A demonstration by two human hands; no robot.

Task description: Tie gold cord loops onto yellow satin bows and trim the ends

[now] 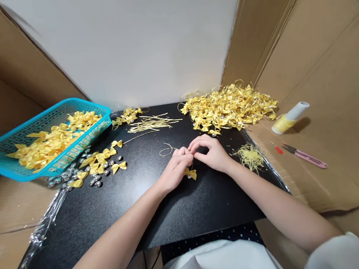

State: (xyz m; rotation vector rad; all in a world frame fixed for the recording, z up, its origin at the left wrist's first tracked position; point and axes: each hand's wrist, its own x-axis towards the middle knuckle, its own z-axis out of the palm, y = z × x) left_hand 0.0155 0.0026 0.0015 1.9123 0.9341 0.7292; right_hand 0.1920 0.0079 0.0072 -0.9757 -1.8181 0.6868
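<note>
My left hand (177, 167) and my right hand (211, 151) meet above the middle of the black table (163, 222). Both have their fingertips pinched together on a thin golden cord (165, 149), whose loose loop curls out beyond my left fingers. The pinched length of cord is mostly hidden by the fingers. A yellow ribbon bow (192, 174) hangs just below my hands, with a small shiny bead or bell at its centre, partly covered by my left hand. On the left lie several loose yellow bows (99, 165) among small silver bells (98, 183).
A blue basket (67, 104) of yellow bows stands at left. Cut cords (152, 122) lie at the back, beside a heap of corded bows (231, 107). At right are thread scraps (251, 157), a white tube (297, 111) and pink-handled snips (310, 158). Cardboard walls enclose the sides.
</note>
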